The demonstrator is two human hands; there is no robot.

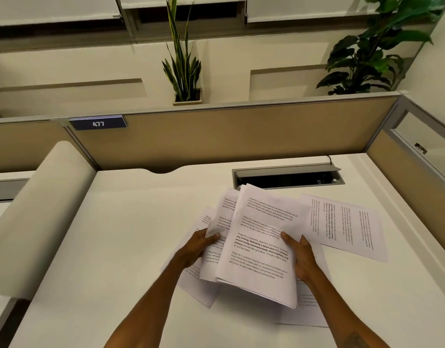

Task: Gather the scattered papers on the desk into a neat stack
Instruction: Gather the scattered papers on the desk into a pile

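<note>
Over the middle of the table point(116, 247), both hands hold a messy bunch of papers point(259, 247). The left hand point(196, 244) pinches its left edge and the right hand point(300, 257) grips its right edge, arms reaching forward. The gathering looks about half done. One sheet point(347, 227) lies flat just to the right, and more lie underneath. Next, I think, those need picking up and the edges squaring.

Snake plant point(183, 69), leafy plant point(374, 54), number plate point(98, 123), cable tray point(288, 177)
</note>
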